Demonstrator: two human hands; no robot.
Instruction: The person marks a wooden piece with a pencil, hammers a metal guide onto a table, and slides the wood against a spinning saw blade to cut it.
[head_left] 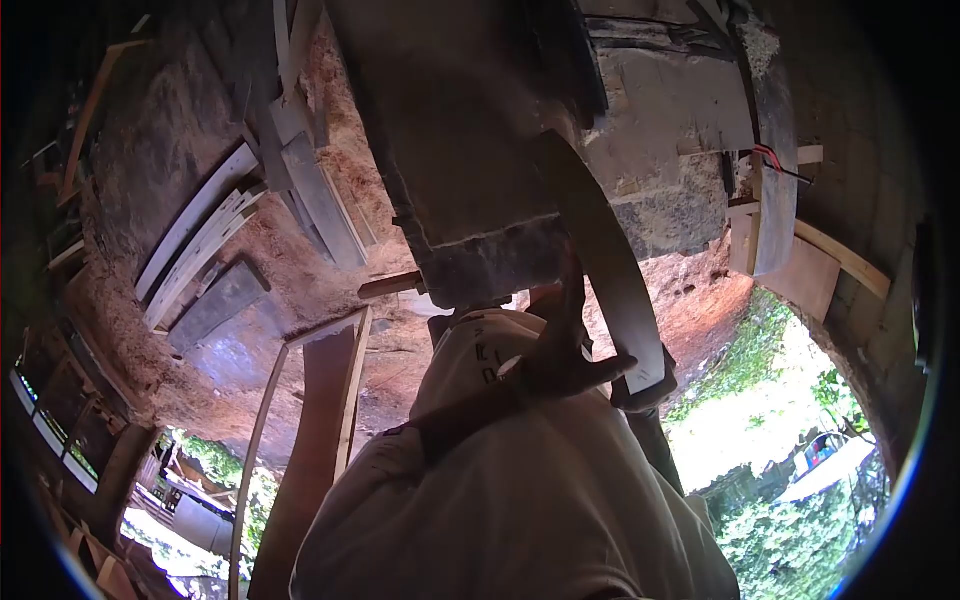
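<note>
Head view: a person in a pale shirt (500,480), at 6 o'clock, handles a curved board (607,250) in a shaded work area.
Right hand (645,396): at 4 o'clock, nearer the board's lower end, fingers closed around it.
Left hand (560,352): just inside the right, thumb and fingers spread wide, thumb at the board's edge, fingers pointing toward 12; how firmly it bears is unclear.
Curved board: along the outer side of the left fingers, long axis running from 5 to 11 o'clock, lower end by the right hand.
Dark block (470,160): at 12 o'clock, beside the board's upper stretch; contact cannot be told.
Curved planks (196,222): on reddish ground, toward 10 o'clock.
Greenery (790,530): outside in sunlight, at 4 o'clock.
</note>
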